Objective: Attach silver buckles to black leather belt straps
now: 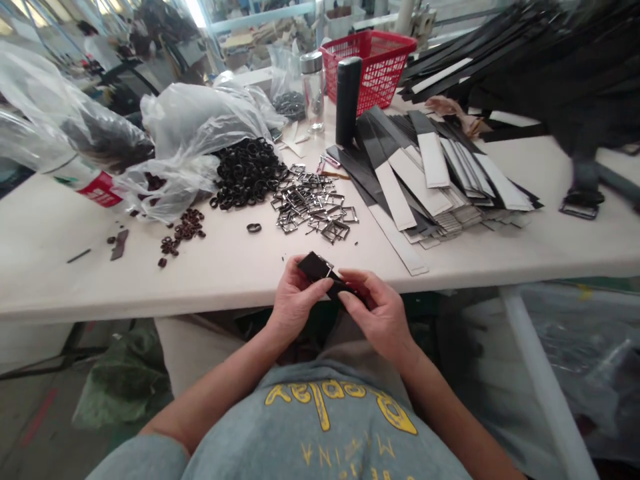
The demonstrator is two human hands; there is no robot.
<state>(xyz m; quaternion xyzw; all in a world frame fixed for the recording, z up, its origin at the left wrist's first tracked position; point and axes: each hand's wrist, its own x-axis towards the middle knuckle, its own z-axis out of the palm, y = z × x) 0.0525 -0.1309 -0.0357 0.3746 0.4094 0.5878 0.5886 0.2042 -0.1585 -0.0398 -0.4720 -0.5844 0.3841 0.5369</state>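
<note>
Both hands hold a black strap (316, 266) with a metal buckle (329, 268) on it, at the table's front edge. My left hand (296, 298) pinches the strap beside the buckle, thumb on top. Opposite it, my right hand (376, 308) has its thumb and fingers closed round the strap's other part, which is partly hidden. Just beyond the hands lies a pile of metal buckles (313, 203). Black loops (247, 172) are heaped left of it, with one loop (254, 228) lying apart. Black strips with white ends (390, 183) are stacked to the right.
Brown loops (187, 227) and plastic bags (193, 127) lie on the left of the white table (225, 270). A glass bottle (314, 93), a black bottle (348, 100) and a red basket (373, 67) stand behind. More black straps (540, 73) cover the back right. A person is in the far left background.
</note>
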